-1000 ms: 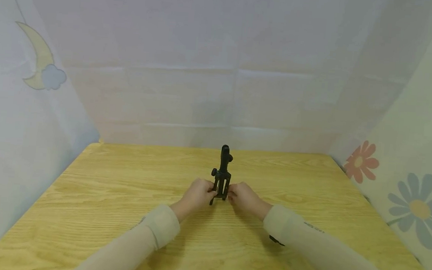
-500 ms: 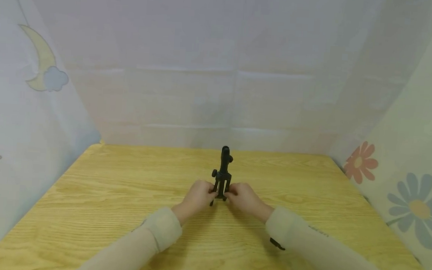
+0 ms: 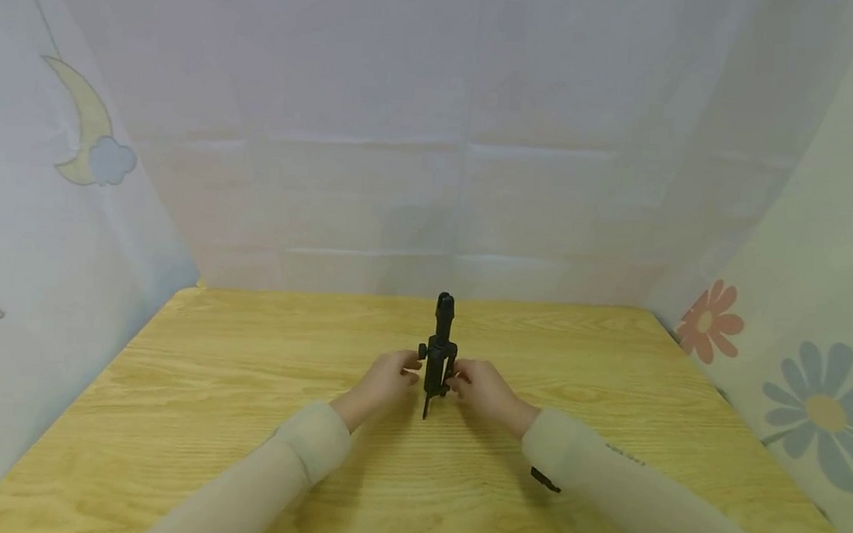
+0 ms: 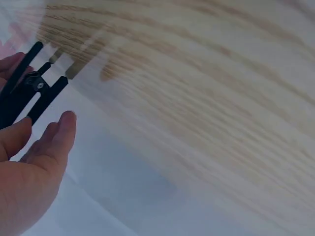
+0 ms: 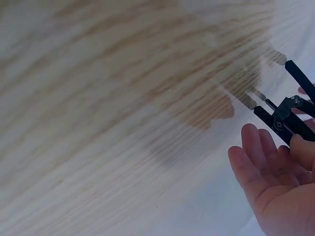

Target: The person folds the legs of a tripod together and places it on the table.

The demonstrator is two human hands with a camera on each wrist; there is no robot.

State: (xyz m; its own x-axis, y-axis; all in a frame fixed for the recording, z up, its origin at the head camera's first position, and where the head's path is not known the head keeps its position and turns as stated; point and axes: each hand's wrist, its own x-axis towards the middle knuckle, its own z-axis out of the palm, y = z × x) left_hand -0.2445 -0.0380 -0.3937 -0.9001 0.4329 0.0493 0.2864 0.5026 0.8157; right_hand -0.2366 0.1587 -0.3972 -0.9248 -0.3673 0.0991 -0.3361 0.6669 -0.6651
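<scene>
A small black tripod (image 3: 441,346) stands upright near the middle of the wooden table in the head view, its legs close together and a knob on its left side. My right hand (image 3: 488,388) pinches its right leg between thumb and fingers. On the other side my left hand (image 3: 383,383) is beside the tripod, with thumb and fingers parted and a slight gap to the legs. In the left wrist view the tripod's legs (image 4: 49,101) pass by that thumb. The right wrist view shows the leg ends (image 5: 270,118) just beyond the right fingers.
The wooden table (image 3: 203,383) has a pale fabric backdrop (image 3: 357,196) behind it. Printed side walls rise left and right, with a moon (image 3: 84,114) and flowers (image 3: 828,414). A small dark item (image 3: 545,480) shows under the right sleeve cuff.
My left fingers have let go of the left leg and moved slightly away. The tripod has turned a little, and one leg points more toward me. My right hand stays at the right leg.
</scene>
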